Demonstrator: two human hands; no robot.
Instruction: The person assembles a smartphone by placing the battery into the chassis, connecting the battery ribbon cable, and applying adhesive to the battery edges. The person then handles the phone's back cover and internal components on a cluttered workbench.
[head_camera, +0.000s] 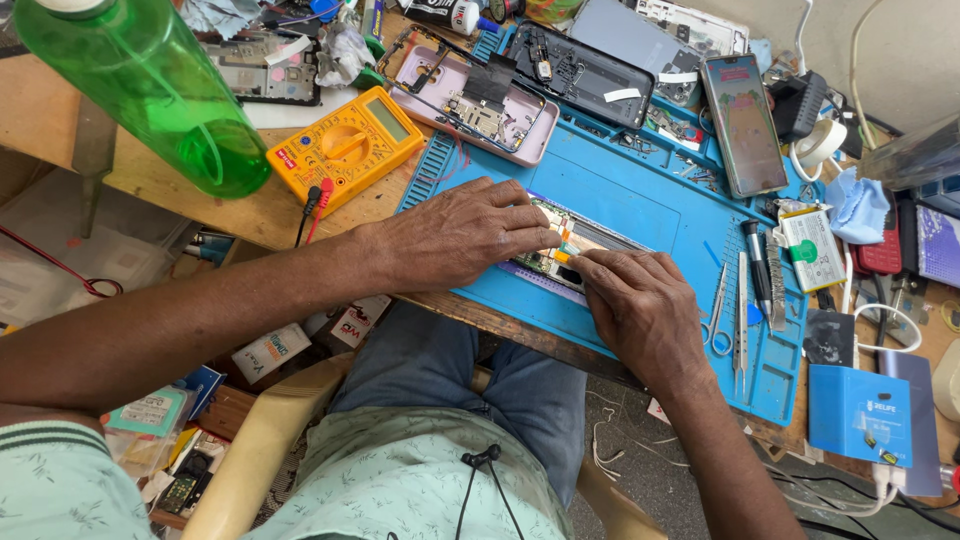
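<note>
An opened phone (568, 240) with its inner board and orange flex cables exposed lies on the blue work mat (620, 190). My left hand (460, 232) rests flat on the phone's left end, fingers pressing down on it. My right hand (640, 305) presses on the phone's near right edge with fingers curled over it. Neither hand carries a tool that I can see.
A yellow multimeter (345, 145), a green plastic bottle (140, 85), a pink phone frame (480, 100), a dark back cover (580, 70) and a lit phone (742, 120) lie behind. Tweezers (740, 320), scissors (718, 315) and a screwdriver (757, 265) sit to the right.
</note>
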